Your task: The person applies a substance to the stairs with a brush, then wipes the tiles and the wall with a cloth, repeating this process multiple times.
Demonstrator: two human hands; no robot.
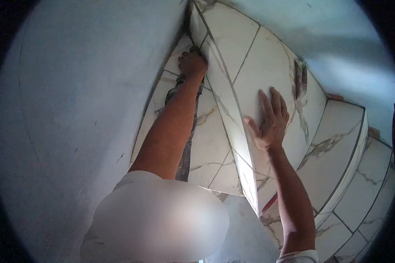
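My left hand (193,63) is at the far, narrow end of a marble-patterned tiled tread (210,136), close to the corner. Its fingers are curled, and whatever they hold is too dark and small to make out. Beneath that forearm, dark crumpled material (184,164) runs along the tread, partly hidden by the arm. On the higher tiled surface (245,74) to the right, my right hand (272,125) lies with its fingers spread and nothing in its grasp. The tiled riser (232,127) stands between the two hands.
A plain grey-blue wall (74,96) borders the left. More tiled steps (338,144) continue at the right, beside a pale wall (351,48). A thin red object (270,204) is near the right forearm. A blurred oval covers the lower middle.
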